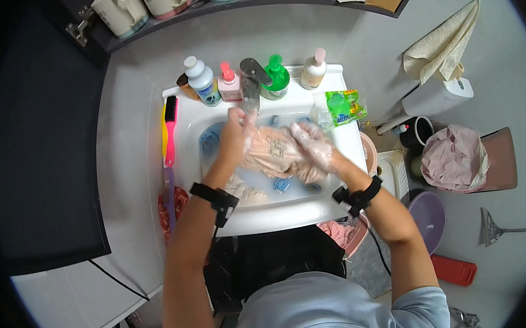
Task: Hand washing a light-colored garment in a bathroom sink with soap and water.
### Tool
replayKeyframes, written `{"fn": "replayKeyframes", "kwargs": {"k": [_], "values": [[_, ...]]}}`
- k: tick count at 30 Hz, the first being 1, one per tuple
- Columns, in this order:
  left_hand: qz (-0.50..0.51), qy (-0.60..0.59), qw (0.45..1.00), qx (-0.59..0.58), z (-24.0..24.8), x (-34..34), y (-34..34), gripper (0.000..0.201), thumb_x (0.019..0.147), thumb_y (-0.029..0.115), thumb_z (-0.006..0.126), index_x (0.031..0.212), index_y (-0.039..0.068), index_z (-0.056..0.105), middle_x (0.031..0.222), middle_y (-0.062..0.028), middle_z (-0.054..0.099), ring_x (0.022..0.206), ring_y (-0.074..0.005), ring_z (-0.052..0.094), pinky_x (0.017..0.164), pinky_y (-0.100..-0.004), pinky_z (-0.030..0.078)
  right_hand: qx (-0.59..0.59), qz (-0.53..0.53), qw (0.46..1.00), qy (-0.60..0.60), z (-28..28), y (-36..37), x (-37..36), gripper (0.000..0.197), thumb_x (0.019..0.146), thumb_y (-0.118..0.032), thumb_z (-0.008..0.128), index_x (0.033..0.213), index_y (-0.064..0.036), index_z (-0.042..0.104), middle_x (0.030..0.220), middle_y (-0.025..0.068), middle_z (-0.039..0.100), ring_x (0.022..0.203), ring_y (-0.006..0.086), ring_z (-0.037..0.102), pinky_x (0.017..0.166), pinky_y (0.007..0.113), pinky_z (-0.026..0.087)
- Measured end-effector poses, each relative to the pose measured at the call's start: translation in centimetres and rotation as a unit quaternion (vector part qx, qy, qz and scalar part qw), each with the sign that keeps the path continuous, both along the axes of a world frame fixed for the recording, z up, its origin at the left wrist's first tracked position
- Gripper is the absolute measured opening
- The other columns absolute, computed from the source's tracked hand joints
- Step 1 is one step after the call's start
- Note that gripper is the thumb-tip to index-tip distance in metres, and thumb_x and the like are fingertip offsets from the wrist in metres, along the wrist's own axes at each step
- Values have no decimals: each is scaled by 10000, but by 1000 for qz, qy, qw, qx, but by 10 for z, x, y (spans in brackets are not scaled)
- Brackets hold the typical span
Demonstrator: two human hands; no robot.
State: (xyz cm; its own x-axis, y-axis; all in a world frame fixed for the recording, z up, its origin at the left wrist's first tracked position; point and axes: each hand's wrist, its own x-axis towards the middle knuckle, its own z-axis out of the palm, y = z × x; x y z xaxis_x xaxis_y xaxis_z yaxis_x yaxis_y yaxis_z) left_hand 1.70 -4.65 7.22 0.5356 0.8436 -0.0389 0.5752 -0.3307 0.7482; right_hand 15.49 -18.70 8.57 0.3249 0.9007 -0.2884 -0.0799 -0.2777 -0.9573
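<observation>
Holding a peach cloth (pixel 277 148) with dark print between both hands, over the white washbasin (pixel 279 216). Gripped at the left end by a closed, motion-blurred left hand (pixel 235 135); held at the right end under the foamy, bent fingers of the right hand (pixel 314 146). Filled below with cloudy water (pixel 258 178), with a pale garment (pixel 242 191) soaking at near left (and blue shapes (pixel 281 185), too murky to name). Ranged along the far rim, left to right: a white-and-blue bottle (pixel 202 83), a pink pump bottle (pixel 230 87), a green pump bottle (pixel 276 81), a cream bottle (pixel 313 72). Laid on the right ledge: a green packet (pixel 344 106). Set below, near right: a pink tub (pixel 359 237) with pink fabric (pixel 338 232) inside. Lined up on the far shelf (pixel 264 6): mugs (pixel 121 14) (insides hidden).
</observation>
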Motion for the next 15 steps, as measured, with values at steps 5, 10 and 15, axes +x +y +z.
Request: {"fn": "replayKeyframes", "kwargs": {"k": [5, 10, 15], "values": [[-240, -105, 964, -40, 26, -32, 13, 446, 768, 263, 650, 1068, 45, 402, 939, -148, 490, 800, -211, 503, 719, -361, 429, -31, 163, 894, -416, 23, -25, 36, 378, 688, -222, 670, 994, -40, 545, 971, 162, 567, 821, 302, 558, 756, 345, 448], [-375, 81, 922, 47, 50, -50, 15, 446, 724, 251, 677, 1068, 48, 476, 1080, -90, 364, 940, -179, 438, 830, -340, 392, 3, 117, 917, -380, 30, -24, 62, 242, 683, -88, 593, 912, -10, 574, 819, 99, 581, 774, 266, 559, 726, 318, 455], [-310, -130, 918, -212, 83, -45, 15, 395, 757, 266, 629, 1071, 68, 494, 1047, -53, 386, 922, -169, 452, 854, -306, 381, 114, 132, 973, 152, 46, -36, 74, 185, 759, -95, 529, 893, 25, 570, 870, 53, 575, 845, 117, 537, 750, 291, 448]]}}
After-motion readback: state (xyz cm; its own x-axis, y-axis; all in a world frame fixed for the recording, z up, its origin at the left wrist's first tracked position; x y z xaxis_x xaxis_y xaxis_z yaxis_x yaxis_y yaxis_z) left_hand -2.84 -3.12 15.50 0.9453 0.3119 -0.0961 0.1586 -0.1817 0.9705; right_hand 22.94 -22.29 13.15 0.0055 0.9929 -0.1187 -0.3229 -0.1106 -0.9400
